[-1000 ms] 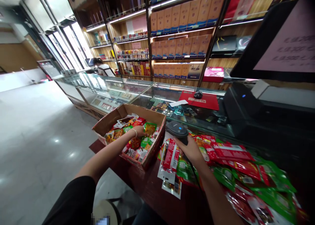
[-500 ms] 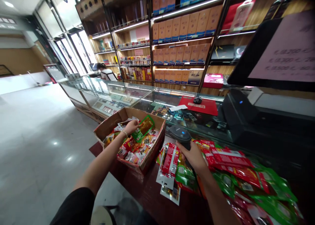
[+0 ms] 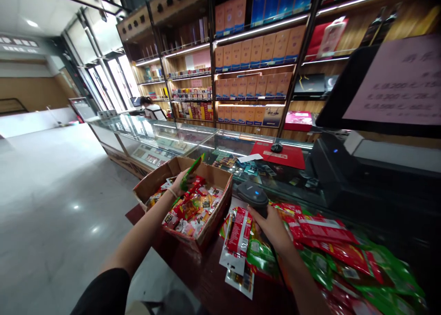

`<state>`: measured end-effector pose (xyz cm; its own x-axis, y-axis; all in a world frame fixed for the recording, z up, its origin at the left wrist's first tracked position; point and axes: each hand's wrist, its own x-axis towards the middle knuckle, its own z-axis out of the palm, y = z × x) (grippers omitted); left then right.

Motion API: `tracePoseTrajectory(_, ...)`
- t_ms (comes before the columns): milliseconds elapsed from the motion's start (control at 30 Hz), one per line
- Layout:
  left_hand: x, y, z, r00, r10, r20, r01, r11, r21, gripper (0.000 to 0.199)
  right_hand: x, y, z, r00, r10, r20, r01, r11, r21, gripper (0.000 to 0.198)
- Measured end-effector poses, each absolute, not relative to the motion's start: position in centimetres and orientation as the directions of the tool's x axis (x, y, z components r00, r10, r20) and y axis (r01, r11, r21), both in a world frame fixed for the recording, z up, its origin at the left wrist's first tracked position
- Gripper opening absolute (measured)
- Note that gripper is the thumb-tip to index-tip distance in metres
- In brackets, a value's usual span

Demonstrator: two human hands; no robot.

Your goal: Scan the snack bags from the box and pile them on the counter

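Observation:
Over the cardboard box [image 3: 215,214], my left hand [image 3: 181,183] grips a green snack packet [image 3: 195,167], turned nearly edge-on to me. Small wrapped snacks [image 3: 201,204] in red, white and orange fill the box beneath it. My right hand [image 3: 267,220] is wrapped round the handle of a black barcode scanner [image 3: 253,193] with a blue light on top. Its head points away from me, beside the box's right wall. Under the scanner lie a red and white packet [image 3: 240,232] and a green packet [image 3: 262,253].
A heap of red and green snack packets [image 3: 344,246] spreads to the right. Behind it stand a black printer-like machine [image 3: 344,168] and a screen [image 3: 389,85] with a pink paper. On the glass counter lies a red mat [image 3: 289,158] with a mouse [image 3: 276,147]. Someone sits far back [image 3: 151,109].
My left hand has turned the green packet from face-on to nearly edge-on and shifted slightly left. My right hand keeps the scanner in about the same place. The view has tilted up a little.

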<state>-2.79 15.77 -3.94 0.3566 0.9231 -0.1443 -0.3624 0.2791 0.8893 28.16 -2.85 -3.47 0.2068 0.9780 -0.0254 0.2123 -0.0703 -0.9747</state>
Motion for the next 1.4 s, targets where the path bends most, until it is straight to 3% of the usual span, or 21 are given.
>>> tracePoseTrajectory(100, -3.6, 14.9, -3.4, 0.442, 0.874, -0.201, -0.403, 0.394, 0.826, 0.026, 28.1, -2.9, -3.5, 0.208, 0.978, -0.006, 0.215, -0.052, -0.975, 0.033)
tracePoseTrajectory(267, -3.1, 13.9, -1.1, 0.494, 0.806, -0.324, -0.274, 0.499, 0.822, 0.060, 27.7, -3.3, -2.6, 0.199, 0.980, 0.022, 0.206, -0.020, -0.978, 0.032)
tracePoseTrajectory(367, -1.8, 12.5, 0.4, 0.527, 0.777, -0.344, -0.264, 0.534, 0.803, 0.070, 27.5, -3.8, -1.8, 0.216, 0.976, 0.017, 0.198, -0.027, -0.980, 0.032)
tracePoseTrajectory(500, -0.4, 10.3, 0.8, 0.541, 0.777, -0.322, -0.345, 0.554, 0.757, 0.054, 27.8, -4.7, -1.2, 0.221, 0.974, 0.045, 0.214, -0.004, -0.977, 0.034)
tracePoseTrajectory(667, 1.3, 8.5, -0.2, 0.606, 0.740, -0.291, -0.486, 0.634, 0.601, 0.029, 29.2, -5.8, -0.7, 0.243, 0.964, 0.110, 0.224, 0.054, -0.973, 0.038)
tracePoseTrajectory(1000, 5.9, 6.2, 0.0, 0.732, 0.582, -0.354, -0.392, 0.785, 0.480, 0.010, 32.5, -9.0, -0.1, 0.253, 0.965, 0.065, 0.221, 0.008, -0.975, 0.035)
tracePoseTrajectory(1167, 7.2, 6.1, -0.1, 0.748, 0.546, -0.377, -0.305, 0.787, 0.536, 0.011, 33.4, -10.4, -0.2, 0.285, 0.957, 0.057, 0.208, -0.003, -0.978, 0.035)
tracePoseTrajectory(1267, 8.3, 5.5, 0.3, 0.733, 0.566, -0.377, -0.233, 0.730, 0.642, 0.014, 34.3, -11.1, -0.5, 0.318, 0.946, 0.071, 0.193, 0.009, -0.981, 0.036)
tracePoseTrajectory(1400, 10.6, 3.9, 0.7, 0.567, 0.771, -0.290, -0.109, 0.419, 0.901, 0.026, 36.0, -12.1, -1.1, 0.351, 0.935, 0.059, 0.158, 0.003, -0.987, 0.037)
